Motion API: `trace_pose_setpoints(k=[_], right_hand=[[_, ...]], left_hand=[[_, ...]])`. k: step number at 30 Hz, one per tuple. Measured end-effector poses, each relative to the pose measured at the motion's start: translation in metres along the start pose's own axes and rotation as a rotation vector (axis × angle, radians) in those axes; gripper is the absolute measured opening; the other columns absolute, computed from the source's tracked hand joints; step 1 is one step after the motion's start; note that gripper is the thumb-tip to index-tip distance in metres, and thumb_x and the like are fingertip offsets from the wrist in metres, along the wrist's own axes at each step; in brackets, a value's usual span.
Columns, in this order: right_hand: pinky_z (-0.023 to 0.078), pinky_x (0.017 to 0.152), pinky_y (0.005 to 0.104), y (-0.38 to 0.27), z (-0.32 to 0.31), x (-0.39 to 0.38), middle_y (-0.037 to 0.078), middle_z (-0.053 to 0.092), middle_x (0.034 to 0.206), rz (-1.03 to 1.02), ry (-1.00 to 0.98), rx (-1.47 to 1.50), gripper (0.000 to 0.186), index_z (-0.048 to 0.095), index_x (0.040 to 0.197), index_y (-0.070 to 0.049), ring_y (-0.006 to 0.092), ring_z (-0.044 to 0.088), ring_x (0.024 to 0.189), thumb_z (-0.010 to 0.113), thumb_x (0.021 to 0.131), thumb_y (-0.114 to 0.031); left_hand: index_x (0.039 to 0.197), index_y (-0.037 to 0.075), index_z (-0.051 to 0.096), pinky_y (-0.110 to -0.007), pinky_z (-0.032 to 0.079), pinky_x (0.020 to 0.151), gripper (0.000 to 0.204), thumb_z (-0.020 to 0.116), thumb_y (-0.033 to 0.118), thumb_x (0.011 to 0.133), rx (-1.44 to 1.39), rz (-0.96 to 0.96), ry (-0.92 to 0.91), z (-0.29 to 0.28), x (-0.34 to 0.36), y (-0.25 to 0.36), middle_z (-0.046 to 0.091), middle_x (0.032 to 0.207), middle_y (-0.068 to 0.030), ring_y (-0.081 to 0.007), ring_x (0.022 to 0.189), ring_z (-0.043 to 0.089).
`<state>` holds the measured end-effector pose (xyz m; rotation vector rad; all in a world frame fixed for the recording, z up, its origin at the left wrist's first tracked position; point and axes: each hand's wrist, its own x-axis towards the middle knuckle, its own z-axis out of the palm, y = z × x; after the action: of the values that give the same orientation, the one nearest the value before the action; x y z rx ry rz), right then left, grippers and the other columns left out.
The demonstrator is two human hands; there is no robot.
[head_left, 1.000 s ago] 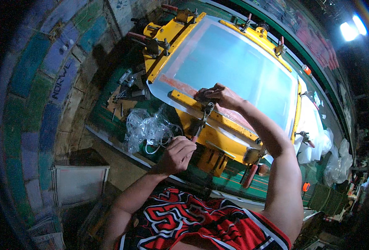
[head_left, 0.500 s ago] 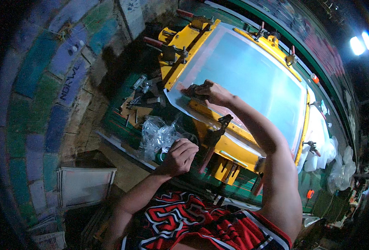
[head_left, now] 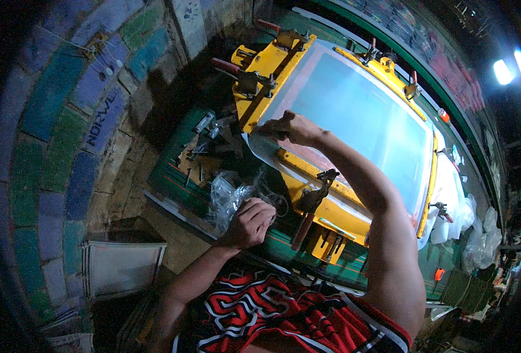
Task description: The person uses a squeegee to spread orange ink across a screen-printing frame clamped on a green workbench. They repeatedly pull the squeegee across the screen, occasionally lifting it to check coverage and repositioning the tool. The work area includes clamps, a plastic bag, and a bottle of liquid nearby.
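Note:
A screen frame with pale blue mesh sits in a yellow clamping jig with red-handled clamps. My right hand is closed at the frame's near left corner, on or over its pinkish edge; a small dark thing seems to be in the fingers, too unclear to name. My left hand is curled closed beside a crumpled clear plastic bag, left of the near clamp and its hanging red handle; what its fingers hold, if anything, is hidden.
Metal parts and bolts lie left of the jig on the green bench. White plastic sheets and an orange tape measure are at the right. Stacked screens stand lower left, by a painted block wall.
My right hand has moved left along the frame to its corner. My left hand has come away from the near clamp's handle, which now hangs down. The view has shifted slightly.

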<state>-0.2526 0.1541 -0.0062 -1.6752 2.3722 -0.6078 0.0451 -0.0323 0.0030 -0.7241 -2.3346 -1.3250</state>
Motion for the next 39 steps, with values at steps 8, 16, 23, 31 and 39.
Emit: trace_pose_setpoints(k=[8, 16, 23, 31, 39], right_hand=[[0.055, 0.074, 0.0452, -0.005, -0.027, -0.002, 0.015, 0.074, 0.096, 0.155, 0.031, -0.059, 0.022, 0.073, 0.097, -0.009, 0.0366, 0.066, 0.083, 0.064, 0.079, -0.002], [0.058, 0.071, 0.0456, 0.017, 0.0, 0.016, 0.019, 0.073, 0.086, 0.61, 0.155, -0.046, 0.018, 0.071, 0.09, -0.004, 0.0387, 0.072, 0.082, 0.064, 0.091, -0.021], [0.058, 0.073, 0.0463, 0.005, 0.013, 0.035, 0.016, 0.073, 0.089, 0.333, 0.095, -0.137, 0.011, 0.073, 0.092, -0.008, 0.0382, 0.072, 0.085, 0.068, 0.087, -0.017], [0.057, 0.083, 0.0436, -0.007, 0.001, 0.029, 0.011, 0.073, 0.107, 0.188, 0.037, -0.104, 0.034, 0.077, 0.11, -0.018, 0.0344, 0.068, 0.099, 0.063, 0.084, -0.002], [0.057, 0.087, 0.0415, -0.001, -0.01, 0.019, 0.007, 0.073, 0.103, 0.066, -0.092, -0.301, 0.044, 0.077, 0.115, -0.026, 0.0308, 0.066, 0.103, 0.061, 0.081, -0.002]], left_hand=[[0.099, 0.0, 0.069, -0.043, 0.055, 0.087, 0.017, 0.067, -0.005, 0.082, 0.009, -0.05, 0.04, -0.008, -0.004, -0.006, 0.07, 0.099, -0.0125, -0.0323, 0.095, 0.067], [0.103, -0.001, 0.068, -0.043, 0.052, 0.091, 0.019, 0.066, -0.003, 0.083, -0.024, -0.026, -0.002, -0.009, -0.001, -0.012, 0.067, 0.101, -0.0138, -0.0333, 0.099, 0.064], [0.097, 0.0, 0.069, -0.044, 0.053, 0.086, 0.016, 0.067, -0.004, 0.082, -0.014, -0.034, 0.01, -0.007, 0.0, -0.019, 0.07, 0.096, -0.0139, -0.0336, 0.093, 0.067], [0.099, -0.001, 0.067, -0.044, 0.053, 0.088, 0.02, 0.067, -0.005, 0.079, -0.004, -0.018, -0.047, 0.0, 0.0, -0.017, 0.068, 0.1, -0.0152, -0.035, 0.097, 0.065], [0.1, 0.0, 0.067, -0.044, 0.054, 0.089, 0.019, 0.067, -0.003, 0.081, -0.025, -0.001, -0.074, 0.01, -0.001, -0.013, 0.067, 0.102, -0.015, -0.0349, 0.099, 0.065]])
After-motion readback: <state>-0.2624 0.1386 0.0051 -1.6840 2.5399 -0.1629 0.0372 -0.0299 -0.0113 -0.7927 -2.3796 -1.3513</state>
